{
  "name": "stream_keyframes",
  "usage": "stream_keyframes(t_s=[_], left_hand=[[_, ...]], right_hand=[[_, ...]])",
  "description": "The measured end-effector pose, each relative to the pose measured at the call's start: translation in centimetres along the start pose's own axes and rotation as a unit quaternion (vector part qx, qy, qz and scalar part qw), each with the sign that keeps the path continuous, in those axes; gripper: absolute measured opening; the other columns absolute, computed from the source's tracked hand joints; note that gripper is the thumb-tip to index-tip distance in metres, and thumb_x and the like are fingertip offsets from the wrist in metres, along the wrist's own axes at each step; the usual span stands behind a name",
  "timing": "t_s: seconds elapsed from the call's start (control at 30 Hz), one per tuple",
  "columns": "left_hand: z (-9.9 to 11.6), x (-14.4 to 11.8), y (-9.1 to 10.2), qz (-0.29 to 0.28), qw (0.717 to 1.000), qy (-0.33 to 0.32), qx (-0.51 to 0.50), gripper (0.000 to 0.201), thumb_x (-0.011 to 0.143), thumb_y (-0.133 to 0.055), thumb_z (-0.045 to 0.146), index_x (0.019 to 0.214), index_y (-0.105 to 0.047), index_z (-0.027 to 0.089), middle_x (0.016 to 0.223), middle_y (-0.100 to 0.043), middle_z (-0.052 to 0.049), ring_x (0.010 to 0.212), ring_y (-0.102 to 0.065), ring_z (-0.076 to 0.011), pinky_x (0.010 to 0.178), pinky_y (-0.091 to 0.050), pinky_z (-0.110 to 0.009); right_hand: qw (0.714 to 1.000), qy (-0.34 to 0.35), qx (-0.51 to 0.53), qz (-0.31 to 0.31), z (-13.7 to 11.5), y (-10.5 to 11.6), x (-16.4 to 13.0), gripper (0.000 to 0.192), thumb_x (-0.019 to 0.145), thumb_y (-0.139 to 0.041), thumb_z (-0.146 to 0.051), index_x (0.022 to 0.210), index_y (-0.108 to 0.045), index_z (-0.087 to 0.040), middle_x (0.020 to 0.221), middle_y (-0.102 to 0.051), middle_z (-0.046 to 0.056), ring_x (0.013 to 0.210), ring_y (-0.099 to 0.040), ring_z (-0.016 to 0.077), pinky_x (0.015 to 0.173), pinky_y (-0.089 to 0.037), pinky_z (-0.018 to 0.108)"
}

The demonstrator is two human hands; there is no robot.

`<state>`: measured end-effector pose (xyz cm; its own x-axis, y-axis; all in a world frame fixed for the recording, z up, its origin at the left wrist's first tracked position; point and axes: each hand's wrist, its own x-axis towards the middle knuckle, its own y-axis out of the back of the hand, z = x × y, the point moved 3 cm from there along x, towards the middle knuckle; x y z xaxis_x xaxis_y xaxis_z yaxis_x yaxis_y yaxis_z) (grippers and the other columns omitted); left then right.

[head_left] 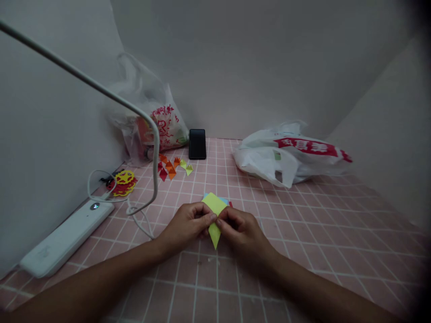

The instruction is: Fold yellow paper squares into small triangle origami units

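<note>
A folded yellow-green paper (214, 207) is pinched between both hands over the pink tiled tabletop (303, 233). My left hand (188, 224) grips its left side and my right hand (239, 229) grips its right side, thumbs meeting at the middle. The paper's lower tip points toward me. Blue and red paper sheets (225, 200) lie flat just behind it, mostly hidden by the hands.
Small folded orange, red and yellow paper pieces (173, 167) lie farther back, next to a black phone (197, 144). Plastic bags sit at the back left (151, 116) and right (289, 152). A white lamp base (63, 240), its arm, a cable and red-yellow paper cutouts (121, 183) occupy the left.
</note>
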<state>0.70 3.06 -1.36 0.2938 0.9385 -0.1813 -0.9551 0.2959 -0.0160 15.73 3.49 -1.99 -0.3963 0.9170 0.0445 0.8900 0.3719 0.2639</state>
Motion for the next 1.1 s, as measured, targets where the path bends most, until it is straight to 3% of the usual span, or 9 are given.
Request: stream_keyframes(t_s=[0.1, 0.37, 1.1], left_hand=[[0.0, -0.1, 0.0, 0.004, 1.000, -0.007, -0.001, 0.023, 0.077, -0.063, 0.037, 0.070, -0.056, 0.015, 0.054, -0.051, 0.005, 0.046, -0.043, -0.0075, 0.047, -0.031, -0.021], [1.0, -0.3, 0.0, 0.021, 0.998, -0.052, 0.025, 0.019, 0.080, -0.060, 0.032, 0.070, -0.057, 0.015, 0.056, -0.049, 0.006, 0.049, -0.041, -0.0073, 0.047, -0.031, -0.020], [0.6, -0.5, 0.3, 0.086, 0.992, -0.080, 0.034, 0.020, 0.085, -0.058, 0.034, 0.076, -0.056, 0.016, 0.061, -0.052, 0.004, 0.051, -0.046, -0.0091, 0.049, -0.037, -0.021]], right_hand=[[1.000, -0.012, 0.019, 0.007, 0.0, -0.1, 0.0, 0.020, 0.083, -0.057, -0.028, 0.066, -0.055, -0.017, 0.066, -0.055, 0.000, 0.062, -0.046, 0.0125, 0.057, -0.035, 0.026], [0.975, -0.101, 0.197, -0.030, 0.4, -0.7, 0.0, 0.022, 0.078, -0.065, -0.036, 0.069, -0.055, -0.019, 0.056, -0.048, -0.005, 0.047, -0.037, 0.0079, 0.046, -0.026, 0.023], [0.946, -0.171, 0.267, -0.063, 0.4, -1.4, -0.2, 0.029, 0.069, -0.073, -0.034, 0.070, -0.047, -0.020, 0.049, -0.049, -0.008, 0.038, -0.036, 0.0048, 0.039, -0.021, 0.021]])
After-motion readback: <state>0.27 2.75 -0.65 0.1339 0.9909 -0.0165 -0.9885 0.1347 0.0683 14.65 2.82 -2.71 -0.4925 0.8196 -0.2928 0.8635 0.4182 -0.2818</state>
